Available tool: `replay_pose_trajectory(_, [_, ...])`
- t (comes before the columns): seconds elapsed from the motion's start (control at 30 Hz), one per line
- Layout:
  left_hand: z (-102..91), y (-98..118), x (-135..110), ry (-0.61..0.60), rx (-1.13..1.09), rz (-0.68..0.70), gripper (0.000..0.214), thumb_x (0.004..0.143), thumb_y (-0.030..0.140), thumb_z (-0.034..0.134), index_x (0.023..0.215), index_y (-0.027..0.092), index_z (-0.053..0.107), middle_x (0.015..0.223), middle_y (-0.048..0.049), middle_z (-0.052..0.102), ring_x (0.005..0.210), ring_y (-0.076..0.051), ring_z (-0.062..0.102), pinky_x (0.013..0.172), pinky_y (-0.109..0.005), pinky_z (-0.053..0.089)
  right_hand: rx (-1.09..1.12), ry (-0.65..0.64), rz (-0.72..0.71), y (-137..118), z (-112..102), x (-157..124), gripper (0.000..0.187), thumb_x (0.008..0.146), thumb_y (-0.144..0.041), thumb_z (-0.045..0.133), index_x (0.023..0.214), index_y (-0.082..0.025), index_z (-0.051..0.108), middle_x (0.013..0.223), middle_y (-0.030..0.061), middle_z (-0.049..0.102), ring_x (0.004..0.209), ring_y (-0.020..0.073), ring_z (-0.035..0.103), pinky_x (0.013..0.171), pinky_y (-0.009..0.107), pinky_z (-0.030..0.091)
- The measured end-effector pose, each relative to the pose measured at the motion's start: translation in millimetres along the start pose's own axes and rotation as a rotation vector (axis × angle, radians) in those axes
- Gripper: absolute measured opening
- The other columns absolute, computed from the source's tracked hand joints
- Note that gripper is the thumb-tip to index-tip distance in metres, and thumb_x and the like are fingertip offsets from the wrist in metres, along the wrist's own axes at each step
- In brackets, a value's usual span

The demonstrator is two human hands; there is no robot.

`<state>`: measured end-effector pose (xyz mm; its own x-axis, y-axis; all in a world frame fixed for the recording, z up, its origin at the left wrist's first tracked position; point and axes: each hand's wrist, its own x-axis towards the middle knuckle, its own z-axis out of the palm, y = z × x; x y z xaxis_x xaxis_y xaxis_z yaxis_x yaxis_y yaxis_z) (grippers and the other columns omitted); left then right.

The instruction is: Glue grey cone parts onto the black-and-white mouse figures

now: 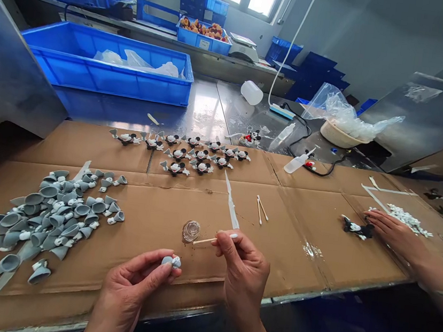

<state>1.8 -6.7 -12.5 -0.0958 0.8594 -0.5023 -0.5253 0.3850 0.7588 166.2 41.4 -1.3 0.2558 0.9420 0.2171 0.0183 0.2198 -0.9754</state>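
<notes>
My left hand [129, 289] pinches a small grey cone-shaped part [167, 260] with a white glove-like end between thumb and fingers. In my right hand [243, 271] is a cotton swab [205, 240], held by thumb and forefinger with one tip pointing left. That tip is close to a small transparent dish [191, 231] on the cardboard [142, 285]. To the left lies a heap of similar grey cone parts [54, 210]. Two more cotton swabs [261, 211] rest beyond my right hand. Several black-and-white mouse figures [194, 156] stand in rows farther back.
At the right, another person's hand [394, 233] touches or nears a mouse figure [355, 228], beside small white pieces [409, 218]. Behind are a blue bin [114, 80], a squeeze bottle [298, 162], a power strip [282, 112] and a basket holding plastic bags [342, 135].
</notes>
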Motion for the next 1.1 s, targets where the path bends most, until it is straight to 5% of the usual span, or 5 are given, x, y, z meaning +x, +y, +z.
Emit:
replay_pose_trajectory(0.4, [13.8, 10.1, -20.1, 0.022, -0.057, 0.037, 0.037, 0.056, 0.036, 0.098, 0.086, 0.018, 0.083, 0.083, -0.0096, 0.081, 0.077, -0.019, 0.076, 0.077, -0.02, 0.058, -0.063, -0.109, -0.251, -33.7, -2.5, -22.3, 0.024, 0.089, -0.007, 0.068, 0.069, -0.021, 0.064, 0.065, -0.003, 0.063, 0.062, 0.0111, 0.06, 0.057, 0.019, 0.048])
replay_pose_trajectory(1.1, [15.3, 9.9, -26.6, 0.037, -0.029, 0.09, 0.034, 0.057, 0.037, 0.097, 0.083, 0.019, 0.083, 0.089, -0.0086, 0.081, 0.082, -0.022, 0.075, 0.082, -0.023, 0.058, -0.161, -0.152, -0.277, -35.1, -1.2, -23.5, 0.021, 0.091, -0.01, 0.069, 0.073, -0.021, 0.066, 0.068, -0.0034, 0.066, 0.062, 0.0108, 0.062, 0.059, 0.019, 0.049])
